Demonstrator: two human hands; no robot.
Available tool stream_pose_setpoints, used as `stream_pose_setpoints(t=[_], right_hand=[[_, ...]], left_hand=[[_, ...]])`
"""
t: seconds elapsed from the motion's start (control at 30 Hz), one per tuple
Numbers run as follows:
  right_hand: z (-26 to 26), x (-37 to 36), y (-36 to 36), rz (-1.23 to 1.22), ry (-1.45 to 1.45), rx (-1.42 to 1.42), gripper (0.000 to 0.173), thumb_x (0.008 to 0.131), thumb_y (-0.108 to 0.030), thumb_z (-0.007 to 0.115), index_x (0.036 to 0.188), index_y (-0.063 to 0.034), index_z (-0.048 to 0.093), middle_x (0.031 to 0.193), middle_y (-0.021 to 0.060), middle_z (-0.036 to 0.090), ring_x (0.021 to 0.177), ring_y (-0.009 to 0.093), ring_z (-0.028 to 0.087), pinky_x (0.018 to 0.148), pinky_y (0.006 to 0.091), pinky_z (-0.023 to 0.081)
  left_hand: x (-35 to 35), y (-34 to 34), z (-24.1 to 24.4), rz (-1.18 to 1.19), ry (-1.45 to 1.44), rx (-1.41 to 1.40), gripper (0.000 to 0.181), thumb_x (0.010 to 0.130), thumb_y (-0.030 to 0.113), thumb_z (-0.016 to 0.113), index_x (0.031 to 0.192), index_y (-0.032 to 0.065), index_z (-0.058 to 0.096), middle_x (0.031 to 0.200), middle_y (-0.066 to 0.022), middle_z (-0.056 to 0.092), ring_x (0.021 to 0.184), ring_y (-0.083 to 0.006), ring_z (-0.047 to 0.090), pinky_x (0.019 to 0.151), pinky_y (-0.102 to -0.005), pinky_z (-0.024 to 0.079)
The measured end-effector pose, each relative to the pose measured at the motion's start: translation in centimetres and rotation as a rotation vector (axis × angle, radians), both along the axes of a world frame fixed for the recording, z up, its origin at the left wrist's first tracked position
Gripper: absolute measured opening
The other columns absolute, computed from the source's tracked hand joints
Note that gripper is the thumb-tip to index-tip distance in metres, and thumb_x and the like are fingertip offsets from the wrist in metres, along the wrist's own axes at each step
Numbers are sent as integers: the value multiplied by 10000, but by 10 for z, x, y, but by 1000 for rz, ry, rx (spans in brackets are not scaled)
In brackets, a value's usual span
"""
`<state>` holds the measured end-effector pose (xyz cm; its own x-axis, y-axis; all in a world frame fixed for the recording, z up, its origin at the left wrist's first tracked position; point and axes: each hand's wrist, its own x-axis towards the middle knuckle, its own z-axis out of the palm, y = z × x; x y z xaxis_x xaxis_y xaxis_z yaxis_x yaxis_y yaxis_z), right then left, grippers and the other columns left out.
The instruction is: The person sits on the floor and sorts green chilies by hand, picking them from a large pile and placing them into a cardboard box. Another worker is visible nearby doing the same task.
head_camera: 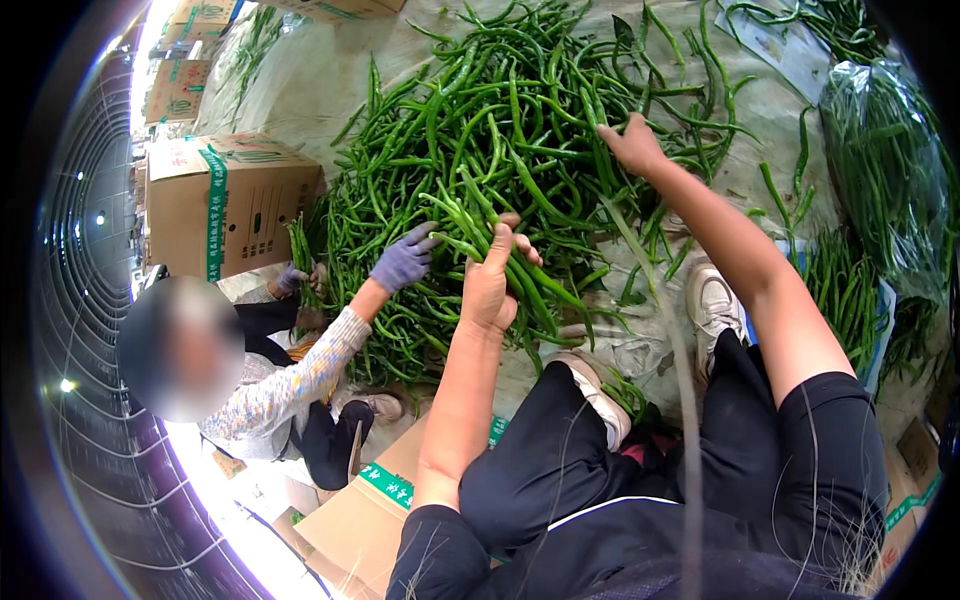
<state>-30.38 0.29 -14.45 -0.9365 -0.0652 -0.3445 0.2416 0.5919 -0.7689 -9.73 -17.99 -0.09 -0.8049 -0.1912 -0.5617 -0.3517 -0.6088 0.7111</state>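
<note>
A large heap of long green chili peppers (450, 127) lies on a pale sheet (300, 82) in front of me. My left hand (495, 277), bare, grips a bunch of green chili peppers (536, 292) above the near side of the heap, the thumb on top. On the heap's right side my right hand (634, 146) reaches in, thumb and fingers at some long peppers; whether it grips one is unclear.
At the left a co-worker (262, 390) in purple gloves reaches into the heap and holds peppers. A cardboard box (232, 210) stands beyond them, another carton (375, 495) near my left knee. On the right are a clear plastic bag of peppers (885, 172) and laid-out peppers (840, 300).
</note>
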Motion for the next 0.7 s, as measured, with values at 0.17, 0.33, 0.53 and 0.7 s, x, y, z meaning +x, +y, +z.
stream_pose_setpoints(t=[0.17, 0.33, 0.53, 0.7], right_hand=[[7, -9, 21, -179, -562, -787, 377, 919, -199, 475, 1240, -6, 517, 817, 60, 566, 596, 172, 564, 628, 326, 562], [121, 58, 29, 540, -334, -591, 296, 949, -146, 517, 1197, 15, 538, 844, 97, 650, 714, 138, 651, 627, 262, 549], [168, 102, 6, 537, -891, -1121, 290, 972, -248, 514, 1065, 26, 523, 875, 170, 665, 739, 204, 684, 631, 284, 569], [84, 36, 28, 652, 192, -346, 165, 742, -7, 534, 906, -29, 542, 834, 105, 589, 801, 231, 589, 717, 348, 482]], left_hand=[[2, -2, 15, 12, -133, 28, 246, 936, 217, 598, 1127, 76, 533, 905, -58, 604, 793, -178, 608, 712, -359, 532], [6, 4, 3, -95, -42, -259, 258, 829, -3, 684, 991, 98, 511, 1022, -66, 607, 847, -175, 615, 772, -323, 526], [-16, 26, 5, -338, 172, 69, 215, 852, 93, 682, 928, 97, 480, 911, -34, 599, 847, -133, 599, 778, -310, 518], [-1, 7, -14, 64, 38, 35, 187, 937, 250, 602, 963, 89, 509, 736, -8, 524, 692, -151, 554, 690, -319, 495]])
